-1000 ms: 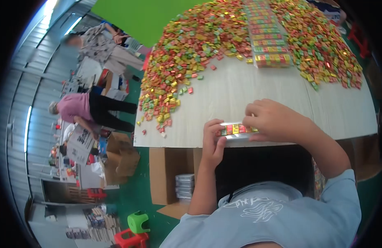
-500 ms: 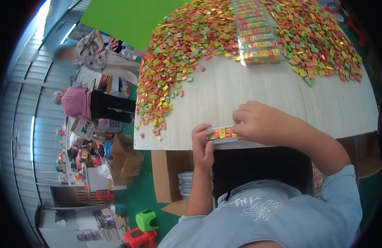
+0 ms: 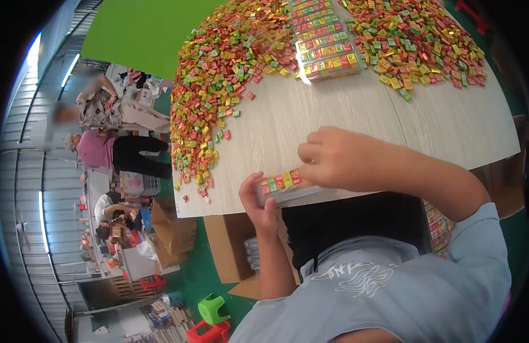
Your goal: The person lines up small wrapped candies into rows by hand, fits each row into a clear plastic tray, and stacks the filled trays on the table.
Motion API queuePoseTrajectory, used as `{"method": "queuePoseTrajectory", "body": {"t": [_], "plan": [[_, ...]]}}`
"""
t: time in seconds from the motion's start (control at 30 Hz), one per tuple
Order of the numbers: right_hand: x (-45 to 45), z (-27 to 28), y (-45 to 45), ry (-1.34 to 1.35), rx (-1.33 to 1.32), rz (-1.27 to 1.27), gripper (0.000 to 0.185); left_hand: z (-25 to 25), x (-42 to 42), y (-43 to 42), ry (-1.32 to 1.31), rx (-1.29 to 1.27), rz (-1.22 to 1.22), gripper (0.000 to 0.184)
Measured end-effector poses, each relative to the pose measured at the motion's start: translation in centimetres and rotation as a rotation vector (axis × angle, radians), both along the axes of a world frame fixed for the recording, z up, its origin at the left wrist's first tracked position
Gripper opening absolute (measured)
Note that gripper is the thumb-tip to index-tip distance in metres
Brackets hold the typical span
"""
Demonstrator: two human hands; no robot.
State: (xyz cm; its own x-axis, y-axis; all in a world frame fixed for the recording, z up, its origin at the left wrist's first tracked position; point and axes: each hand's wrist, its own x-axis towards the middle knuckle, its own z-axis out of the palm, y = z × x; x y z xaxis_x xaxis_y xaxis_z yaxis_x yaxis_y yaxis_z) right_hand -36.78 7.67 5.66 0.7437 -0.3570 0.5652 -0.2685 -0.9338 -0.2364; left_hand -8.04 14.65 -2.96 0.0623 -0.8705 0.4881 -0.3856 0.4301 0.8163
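My left hand [image 3: 260, 201] grips the left end of a clear plastic box [image 3: 296, 195] at the table's near edge, thumb in front and fingers behind. A row of red, yellow and green wrapped pieces [image 3: 280, 182] shows in the box. Over its right end is my right hand [image 3: 333, 159], fingers curled and pressed together; whatever they hold is hidden. Farther back, filled clear boxes [image 3: 331, 64] stand in a column between two large heaps of small wrapped pieces, one on the left [image 3: 236, 54] and one on the right [image 3: 416, 48].
Under the pale table [image 3: 356, 108], an open carton [image 3: 224, 246] holds stacked clear boxes [image 3: 252, 251]. A green stool [image 3: 213, 308] and a red stool [image 3: 210, 332] stand on the floor. Several people, one in a pink top [image 3: 96, 150], are at the left by other tables and cartons.
The view has shifted, so the table contents appear farther left. More wrapped pieces show in the held box, which looks more tilted. My right hand stays over its right end.
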Motion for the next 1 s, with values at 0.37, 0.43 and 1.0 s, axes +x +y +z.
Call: {"method": "queuePoseTrajectory", "body": {"t": [0.37, 0.43, 1.0], "plan": [[-9.7, -3.0, -4.9, 0.083, -0.049, -0.447, 0.016, 1.0, -0.3, 0.0, -0.093, 0.091, -0.043, 0.073], [-10.8, -4.6, -6.1, 0.142, -0.051, -0.511, 0.015, 1.1, -0.4, 0.0, -0.108, 0.091, -0.05, 0.071], [-9.1, -6.2, -7.8, 0.37, -0.199, -0.688, 0.016, 0.4, 0.4, -0.3, -0.052, 0.096, -0.116, 0.049]]}}
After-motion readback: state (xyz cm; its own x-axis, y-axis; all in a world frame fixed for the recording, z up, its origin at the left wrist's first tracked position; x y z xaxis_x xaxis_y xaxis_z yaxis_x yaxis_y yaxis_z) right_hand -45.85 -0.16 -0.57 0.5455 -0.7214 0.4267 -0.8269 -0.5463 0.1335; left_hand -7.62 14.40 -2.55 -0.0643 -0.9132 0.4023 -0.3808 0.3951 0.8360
